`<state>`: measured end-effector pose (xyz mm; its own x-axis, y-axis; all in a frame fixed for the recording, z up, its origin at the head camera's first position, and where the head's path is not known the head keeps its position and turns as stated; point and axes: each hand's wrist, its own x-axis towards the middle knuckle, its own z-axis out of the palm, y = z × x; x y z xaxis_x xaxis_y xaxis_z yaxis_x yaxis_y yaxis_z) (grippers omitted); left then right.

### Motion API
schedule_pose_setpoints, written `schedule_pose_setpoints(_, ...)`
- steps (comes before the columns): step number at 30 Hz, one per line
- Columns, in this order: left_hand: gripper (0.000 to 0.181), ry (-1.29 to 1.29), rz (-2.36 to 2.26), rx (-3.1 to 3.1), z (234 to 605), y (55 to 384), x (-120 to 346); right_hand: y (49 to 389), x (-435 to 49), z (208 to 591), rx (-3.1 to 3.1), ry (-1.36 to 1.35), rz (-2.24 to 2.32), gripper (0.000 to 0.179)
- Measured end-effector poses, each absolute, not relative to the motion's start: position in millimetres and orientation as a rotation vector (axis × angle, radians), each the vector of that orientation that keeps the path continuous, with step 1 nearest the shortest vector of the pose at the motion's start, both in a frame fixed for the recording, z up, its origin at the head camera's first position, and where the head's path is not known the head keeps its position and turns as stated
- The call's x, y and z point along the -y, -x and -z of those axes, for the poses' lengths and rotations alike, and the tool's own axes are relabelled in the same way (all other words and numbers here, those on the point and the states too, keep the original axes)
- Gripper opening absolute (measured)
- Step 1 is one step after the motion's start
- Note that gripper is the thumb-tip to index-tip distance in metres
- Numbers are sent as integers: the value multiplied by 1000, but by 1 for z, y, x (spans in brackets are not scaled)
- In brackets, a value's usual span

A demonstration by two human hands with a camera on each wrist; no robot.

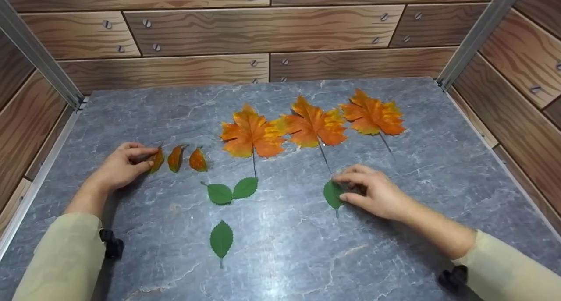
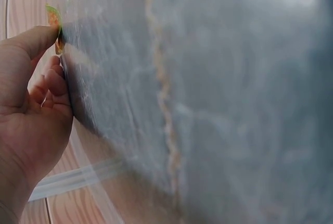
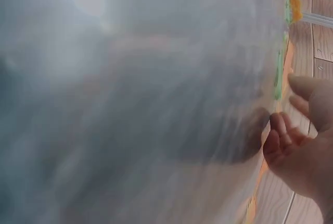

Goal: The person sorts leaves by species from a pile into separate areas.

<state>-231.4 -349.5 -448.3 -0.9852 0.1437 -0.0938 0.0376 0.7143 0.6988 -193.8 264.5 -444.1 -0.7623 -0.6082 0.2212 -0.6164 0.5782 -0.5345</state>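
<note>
My left hand [image 1: 125, 165] pinches the leftmost small orange-brown leaf [image 1: 157, 161] between thumb and forefinger; the left wrist view shows the thumb [image 2: 39, 40] across that leaf. Beside it lie two more small curled leaves, one in the middle [image 1: 175, 158] and one on the right [image 1: 198, 160]. My right hand [image 1: 372, 191] is at a green leaf [image 1: 333, 194], forefinger near its top and thumb at its right edge, the two fingertips apart. In the right wrist view the thumb [image 3: 307, 88] is extended, while the other fingers bend loosely near the tabletop.
Three large orange maple leaves [image 1: 253, 132] [image 1: 313, 123] [image 1: 372, 112] with dark stems lie in a slanting row farther back. Two green leaves [image 1: 219, 193] [image 1: 245, 188] meet in a V; another green leaf [image 1: 221, 239] lies nearer. Wood-patterned walls [image 1: 263, 31] surround the grey table [image 1: 280, 266].
</note>
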Motion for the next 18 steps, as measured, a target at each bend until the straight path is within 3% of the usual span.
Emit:
schedule_pose_setpoints(9,45,-152,-1130,-2764,448,232,349,183,-282,445,2723,-1381,-739,44)
schedule_pose_setpoints(18,46,-123,-1132,-2739,449,232,350,186,-283,447,2750,-1443,-676,47)
